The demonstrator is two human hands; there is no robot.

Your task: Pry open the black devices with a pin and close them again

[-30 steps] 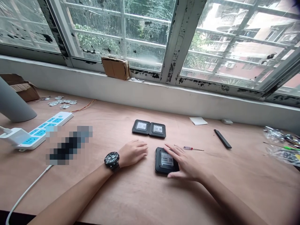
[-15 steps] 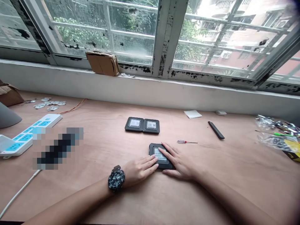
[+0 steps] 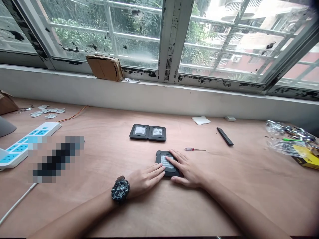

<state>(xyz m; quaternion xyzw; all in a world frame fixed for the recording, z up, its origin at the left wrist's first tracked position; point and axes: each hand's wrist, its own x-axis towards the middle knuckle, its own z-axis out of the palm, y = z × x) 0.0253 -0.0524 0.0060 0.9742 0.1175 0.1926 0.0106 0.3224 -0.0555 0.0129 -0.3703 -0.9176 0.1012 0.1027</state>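
A flat, square black case (image 3: 161,154) with a white printed label in its middle lies on the table under my hands. My left hand (image 3: 143,179), with a black watch on the wrist, rests its outstretched fingertips on the case's lower left edge. Across the label and right side lie the fingers of my right hand (image 3: 188,169), spread, with the thumb at the near edge. My fingers hide part of the label. Farther back, two similar labelled cases, a left one (image 3: 139,137) and a right one (image 3: 157,138), sit edge to edge. A small screwdriver (image 3: 190,149) lies beyond my right hand.
On the right are a black strip (image 3: 225,136), clear plastic bags (image 3: 286,146) and a yellow-black box (image 3: 307,159). A white pad (image 3: 201,120) lies near the wall. To the left are a power strip (image 3: 50,127), a pixelated dark object (image 3: 58,159) and several small packets (image 3: 51,116).
The whole view has shifted slightly, so things appear a little farther left. Both hands stay on the black case, with hardly any change in their pose.
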